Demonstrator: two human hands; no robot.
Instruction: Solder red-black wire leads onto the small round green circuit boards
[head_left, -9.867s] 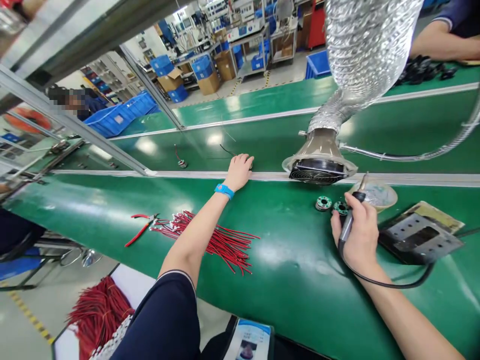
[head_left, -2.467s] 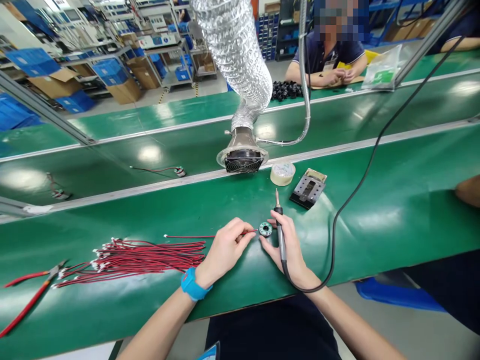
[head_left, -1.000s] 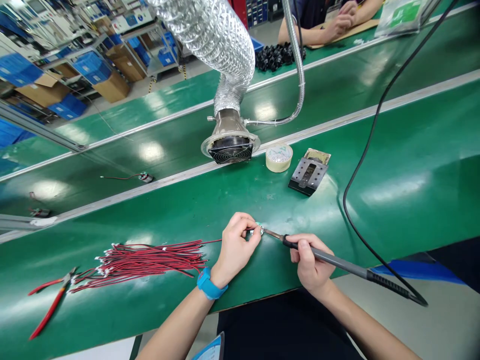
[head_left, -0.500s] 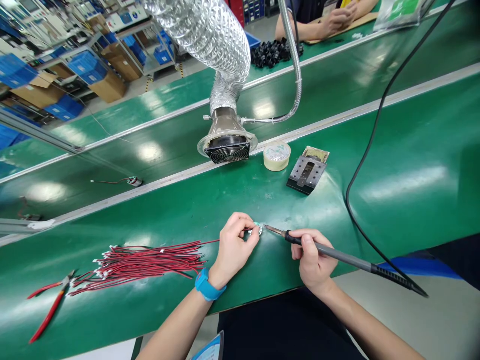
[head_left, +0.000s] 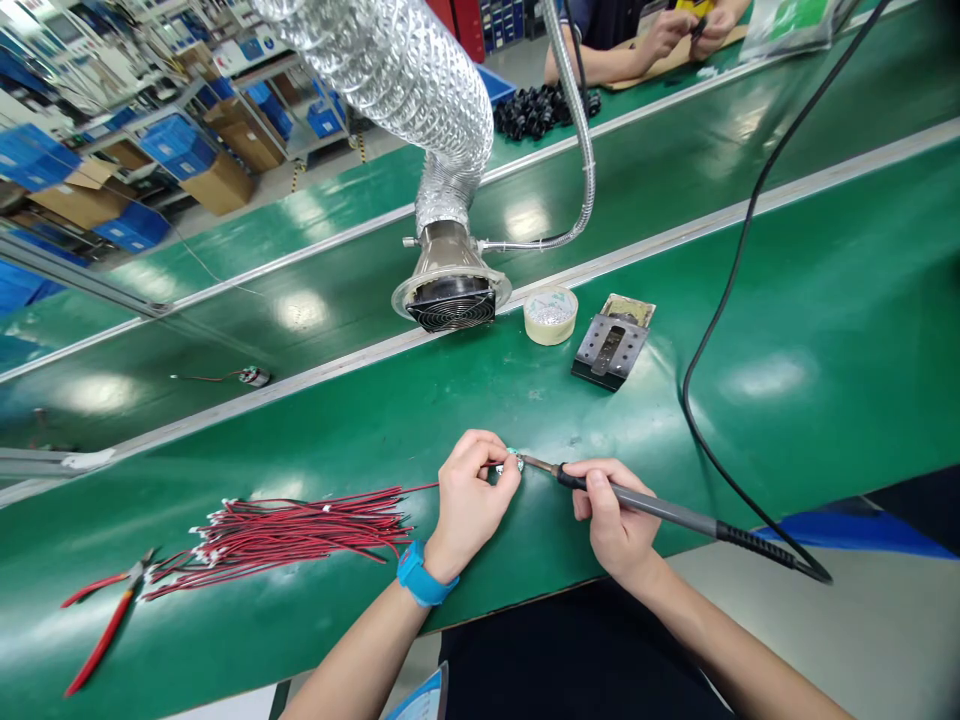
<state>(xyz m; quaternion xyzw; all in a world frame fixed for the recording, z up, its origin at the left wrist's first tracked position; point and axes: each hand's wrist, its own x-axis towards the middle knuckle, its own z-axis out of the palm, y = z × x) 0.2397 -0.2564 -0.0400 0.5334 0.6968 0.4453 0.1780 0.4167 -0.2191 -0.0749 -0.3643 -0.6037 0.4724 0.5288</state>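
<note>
My left hand (head_left: 474,490), a blue band at its wrist, pinches a thin red wire (head_left: 421,488) at a small round green-and-white part (head_left: 511,463). The fingertips partly cover this part, and the wire's end is hidden. In my right hand (head_left: 616,520) is a soldering iron (head_left: 664,510), gripped like a pen. Its tip reaches the right side of the round part; whether it touches I cannot tell. Left of my left hand lies a bundle of red and black wires (head_left: 300,530) with white connectors.
Red-handled cutters (head_left: 112,625) lie open at far left. Beyond my hands stand a tape roll (head_left: 550,316), a metal soldering stand (head_left: 611,345) and a fume extractor hood (head_left: 452,290). A black cable (head_left: 701,345) loops at right. Across the line are a co-worker's hands (head_left: 686,35).
The soldering iron has moved left, bringing its tip to the round part. My left hand keeps its pinch. The co-worker's hands have shifted, showing a small dark piece. The view has tilted slightly.
</note>
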